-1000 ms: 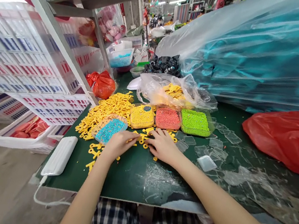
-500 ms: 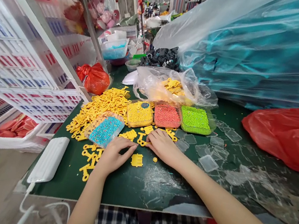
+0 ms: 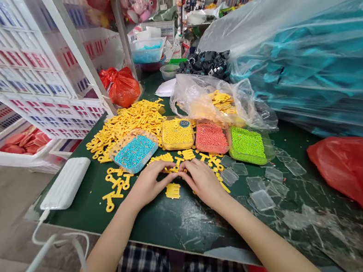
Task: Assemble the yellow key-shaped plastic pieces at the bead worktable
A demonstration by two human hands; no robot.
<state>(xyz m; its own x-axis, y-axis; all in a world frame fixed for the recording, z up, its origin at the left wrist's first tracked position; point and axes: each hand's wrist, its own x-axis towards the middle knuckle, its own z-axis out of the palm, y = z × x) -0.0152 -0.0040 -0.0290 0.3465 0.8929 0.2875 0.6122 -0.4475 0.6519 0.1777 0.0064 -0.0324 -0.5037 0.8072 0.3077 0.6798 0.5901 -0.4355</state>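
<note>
My left hand [image 3: 149, 183] and my right hand [image 3: 202, 181] meet fingertip to fingertip low over the table. Thumb and forefinger of each close around a small yellow plastic piece [image 3: 175, 168], mostly hidden by the fingers. Just below them lies a flat yellow comb-shaped part [image 3: 173, 191]. Beyond the hands sit clear trays of small beads: a blue tray [image 3: 136, 151] by my left hand, then a yellow tray [image 3: 178, 135], a red tray [image 3: 212, 138] and a green tray [image 3: 249, 145]. More yellow parts lie around the right fingers.
A heap of yellow ring-ended parts [image 3: 131, 120] covers the table's left side, with loose ones [image 3: 110, 201] nearer. A white power bank [image 3: 66, 183] with a cable lies at the left edge. Clear plastic squares [image 3: 262, 200] and a red bag [image 3: 354, 169] are at right.
My left fingertips have moved in to meet the right ones at the yellow piece. The view has shifted slightly, so the table's contents sit a little farther right.
</note>
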